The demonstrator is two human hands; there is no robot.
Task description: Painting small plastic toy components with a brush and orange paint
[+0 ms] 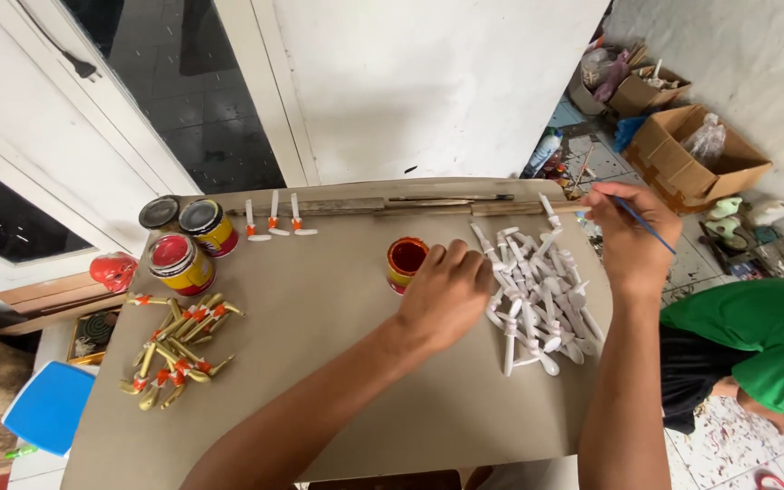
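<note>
1. The left hand [446, 290] rests palm-down on the brown table [319, 381], fingers curled at the edge of a pile of white plastic pieces [537, 295]; whether it grips one cannot be told.
2. A small red paint tin [406, 263] stands just left of this hand.
3. The right hand [630, 231] pinches a thin blue paintbrush [644, 222], raised beyond the pile's far right.
4. Gold-painted pieces [179, 345] lie well left of both hands.

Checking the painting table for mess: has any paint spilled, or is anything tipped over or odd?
Nothing stands out. The small paint pot and three tins stand upright; no paint shows on the tabletop. White pieces and gold ones lie in separate heaps.
</note>
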